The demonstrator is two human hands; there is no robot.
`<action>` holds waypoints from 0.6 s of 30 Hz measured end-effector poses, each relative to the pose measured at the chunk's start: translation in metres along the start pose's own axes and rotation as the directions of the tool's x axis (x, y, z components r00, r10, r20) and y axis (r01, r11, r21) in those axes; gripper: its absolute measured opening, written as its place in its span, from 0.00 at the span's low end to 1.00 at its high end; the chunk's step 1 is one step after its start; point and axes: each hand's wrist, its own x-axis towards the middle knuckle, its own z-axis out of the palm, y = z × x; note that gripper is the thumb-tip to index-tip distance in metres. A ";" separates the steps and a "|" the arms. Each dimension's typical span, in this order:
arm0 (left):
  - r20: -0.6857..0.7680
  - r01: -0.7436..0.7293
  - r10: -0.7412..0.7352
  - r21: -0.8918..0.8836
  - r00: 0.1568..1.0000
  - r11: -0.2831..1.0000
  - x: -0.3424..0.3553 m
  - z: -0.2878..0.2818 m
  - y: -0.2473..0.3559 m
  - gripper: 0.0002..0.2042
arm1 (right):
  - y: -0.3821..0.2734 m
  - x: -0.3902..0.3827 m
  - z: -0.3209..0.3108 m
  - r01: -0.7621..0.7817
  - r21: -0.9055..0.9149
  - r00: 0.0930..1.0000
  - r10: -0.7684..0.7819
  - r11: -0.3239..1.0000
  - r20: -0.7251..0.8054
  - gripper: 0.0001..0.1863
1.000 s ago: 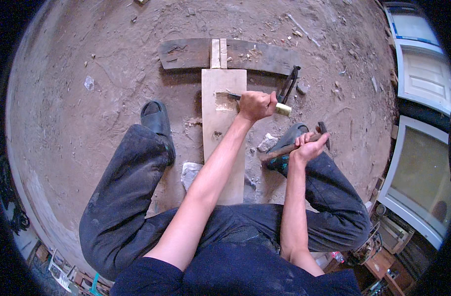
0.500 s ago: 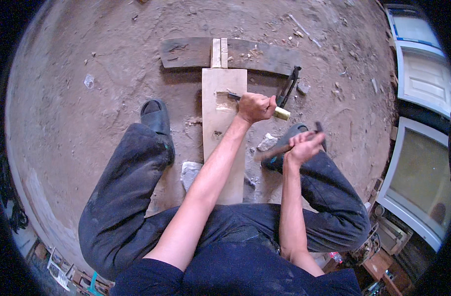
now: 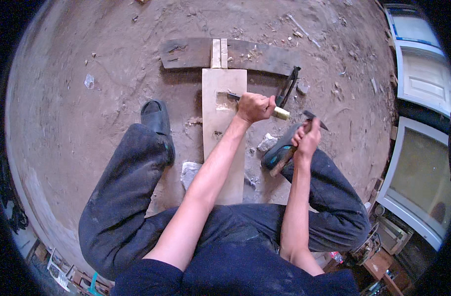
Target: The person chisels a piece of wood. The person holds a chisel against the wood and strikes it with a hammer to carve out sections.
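Note:
My left hand (image 3: 255, 107) is closed round a chisel (image 3: 281, 114), whose pale yellow handle end sticks out to the right. Its dark blade lies low across a shallow rectangular recess (image 3: 222, 102) cut in a pale wooden plank (image 3: 211, 126). To the right, above my right knee, my right hand (image 3: 307, 139) grips a hammer (image 3: 283, 164) by its wooden handle. The hammer's dark metal head stands above the fist, apart from the chisel. My fingers hide the middle of both tools.
A dark weathered board (image 3: 186, 53) lies crosswise beyond the plank, with two pale wood strips (image 3: 216, 53) on it. A black long-armed tool (image 3: 289, 85) rests at its right end. Stone pieces (image 3: 268, 142) lie beside the plank. White-framed panels (image 3: 415, 172) stand at the right.
My right hand has moved slightly up and right with the hammer, whose handle now tilts more steeply. My left hand and the chisel have stayed nearly still.

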 end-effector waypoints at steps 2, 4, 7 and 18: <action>0.016 -0.020 0.020 0.010 1.000 1.000 -0.001 0.001 0.002 0.20 | -0.001 -0.001 -0.001 0.328 0.306 0.935 -0.261 0.894 -0.239 0.22; 0.025 -0.009 0.008 0.021 1.000 1.000 -0.002 0.001 0.003 0.20 | 0.009 -0.004 0.003 0.281 0.203 0.945 -0.235 0.938 -0.226 0.22; 0.042 0.003 -0.005 0.042 0.999 0.999 -0.006 0.000 0.000 0.20 | 0.005 -0.003 0.000 -0.163 -0.202 0.986 0.165 0.966 -0.004 0.23; 0.003 0.022 -0.022 0.015 1.000 1.000 -0.002 0.002 0.001 0.20 | -0.020 0.010 -0.039 0.664 0.369 0.697 -0.359 0.650 -0.620 0.27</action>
